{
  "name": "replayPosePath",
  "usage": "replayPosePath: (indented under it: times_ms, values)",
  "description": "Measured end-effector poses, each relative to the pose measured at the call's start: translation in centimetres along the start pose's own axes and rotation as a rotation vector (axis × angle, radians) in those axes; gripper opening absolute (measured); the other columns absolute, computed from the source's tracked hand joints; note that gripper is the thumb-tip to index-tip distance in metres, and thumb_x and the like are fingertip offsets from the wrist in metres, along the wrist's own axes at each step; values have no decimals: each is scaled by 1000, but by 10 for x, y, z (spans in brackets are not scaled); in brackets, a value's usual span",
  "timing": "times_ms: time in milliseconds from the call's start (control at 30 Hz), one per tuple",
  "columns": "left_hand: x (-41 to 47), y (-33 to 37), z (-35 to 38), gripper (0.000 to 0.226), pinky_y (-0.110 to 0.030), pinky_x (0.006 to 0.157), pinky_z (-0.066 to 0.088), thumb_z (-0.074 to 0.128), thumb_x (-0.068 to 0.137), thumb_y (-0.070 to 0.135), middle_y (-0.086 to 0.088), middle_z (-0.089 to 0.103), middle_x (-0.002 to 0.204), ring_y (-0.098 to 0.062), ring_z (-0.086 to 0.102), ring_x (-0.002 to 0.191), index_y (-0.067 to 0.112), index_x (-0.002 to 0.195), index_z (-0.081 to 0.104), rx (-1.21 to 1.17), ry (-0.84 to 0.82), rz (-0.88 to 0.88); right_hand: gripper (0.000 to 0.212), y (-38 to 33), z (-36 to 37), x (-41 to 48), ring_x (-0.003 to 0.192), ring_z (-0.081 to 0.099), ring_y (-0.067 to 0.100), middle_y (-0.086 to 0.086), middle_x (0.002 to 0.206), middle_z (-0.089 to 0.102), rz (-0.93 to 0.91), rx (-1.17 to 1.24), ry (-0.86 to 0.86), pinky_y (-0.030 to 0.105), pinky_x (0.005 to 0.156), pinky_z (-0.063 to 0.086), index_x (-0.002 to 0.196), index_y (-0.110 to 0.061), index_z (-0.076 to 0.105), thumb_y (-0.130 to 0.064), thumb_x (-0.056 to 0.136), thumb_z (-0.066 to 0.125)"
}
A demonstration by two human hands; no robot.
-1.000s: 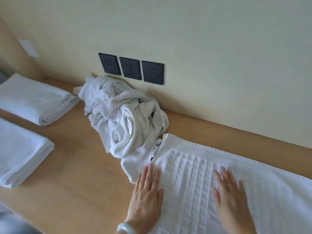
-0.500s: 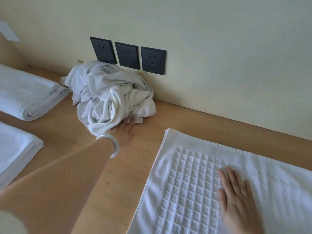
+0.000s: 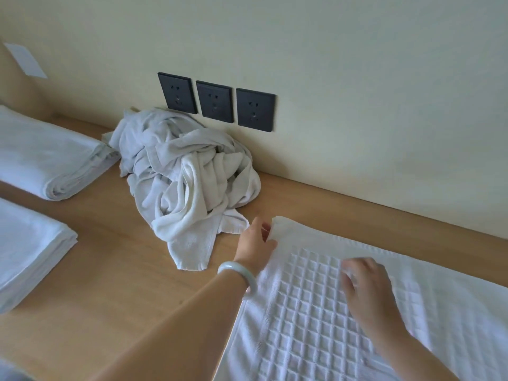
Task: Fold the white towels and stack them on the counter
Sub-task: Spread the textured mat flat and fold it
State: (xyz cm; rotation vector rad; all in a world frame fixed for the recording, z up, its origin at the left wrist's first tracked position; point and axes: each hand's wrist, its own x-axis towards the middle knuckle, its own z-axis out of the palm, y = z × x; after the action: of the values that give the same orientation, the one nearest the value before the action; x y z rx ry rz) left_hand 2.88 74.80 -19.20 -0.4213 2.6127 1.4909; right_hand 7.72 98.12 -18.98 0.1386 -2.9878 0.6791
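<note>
A white towel with a raised square pattern (image 3: 316, 320) lies spread flat on the wooden counter (image 3: 115, 270) at the lower right. My left hand (image 3: 257, 243), with a pale bangle on the wrist, pinches that towel's far left corner. My right hand (image 3: 365, 287) rests on the towel's middle with its fingers curled down into the cloth. A crumpled heap of white towels (image 3: 187, 177) sits against the wall just left of the corner I hold. Two folded white towels lie at the left: one at the back (image 3: 46, 160), one nearer (image 3: 30, 251).
Three dark wall sockets (image 3: 215, 101) sit in the wall just above the heap. The wall runs along the counter's back edge. Bare wood shows between the folded towels, the heap and the spread towel.
My left hand has left the crumpled heap and moved right to the spread towel's far left corner. My right hand's fingers have gone from flat to curled.
</note>
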Motion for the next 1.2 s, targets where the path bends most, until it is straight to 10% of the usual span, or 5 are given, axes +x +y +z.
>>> replayPosePath:
  times_ms: [200,533,867,1033,1200]
  values:
    - [-2,-17,2,22,-10,71,45,65,84,13,11,64,93,-6,61,85,20,105,59,-92,24,34,43,-98,13,103,121,52,22,3,141,46,-68,203,-359,31,99,39,142,-15,40,-15,99,49]
    - [13,-15,2,17,-27,68,47,58,92,21,-8,71,82,-13,55,70,17,93,75,-185,28,-67,17,-94,26,122,61,49,6,-7,71,54,-138,300,-326,17,58,36,78,-18,57,-6,87,66]
    - [17,-16,1,19,-16,64,35,52,98,19,9,62,94,-9,52,84,17,109,68,-31,128,2,27,-94,48,150,74,52,7,-4,85,58,-171,176,-541,17,68,37,121,-18,63,-14,95,58]
    - [-9,-12,-5,12,-20,75,43,56,96,16,6,60,97,-12,56,88,16,108,58,-119,80,6,6,-103,40,155,88,52,20,-3,94,42,-164,-7,-572,24,74,38,96,-21,61,-21,91,65]
    - [-88,-47,-16,16,-18,68,35,65,89,22,9,47,85,-13,47,82,19,84,50,133,85,24,11,-105,46,150,57,61,21,10,74,66,-13,173,-494,32,59,52,84,-15,52,-10,91,58]
